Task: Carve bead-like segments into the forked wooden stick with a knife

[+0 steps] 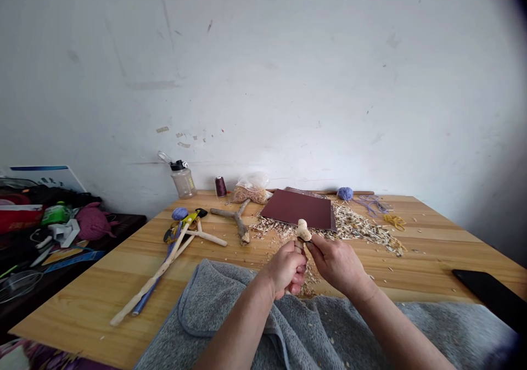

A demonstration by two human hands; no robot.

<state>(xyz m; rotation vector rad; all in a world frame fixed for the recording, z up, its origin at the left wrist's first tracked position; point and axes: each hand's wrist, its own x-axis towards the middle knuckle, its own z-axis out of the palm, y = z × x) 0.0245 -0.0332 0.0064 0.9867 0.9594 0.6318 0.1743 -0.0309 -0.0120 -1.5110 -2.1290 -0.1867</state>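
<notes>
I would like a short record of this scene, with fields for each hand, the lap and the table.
Left hand: grips wood piece
Right hand: at the piece's top; any tool is hidden
Lap: grey towel
Table: pale wood, strewn with shavings
On table: sandpaper, forked branch, bottle, yarn ball

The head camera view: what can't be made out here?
What the right hand pinches: its fingers hide it, only a dark bit shows.
Lower part of the carved wooden piece: hidden by the left hand.
Black flat object: cut off by the view's right edge.
Small items on the dark side table: too small and jumbled to name.
</notes>
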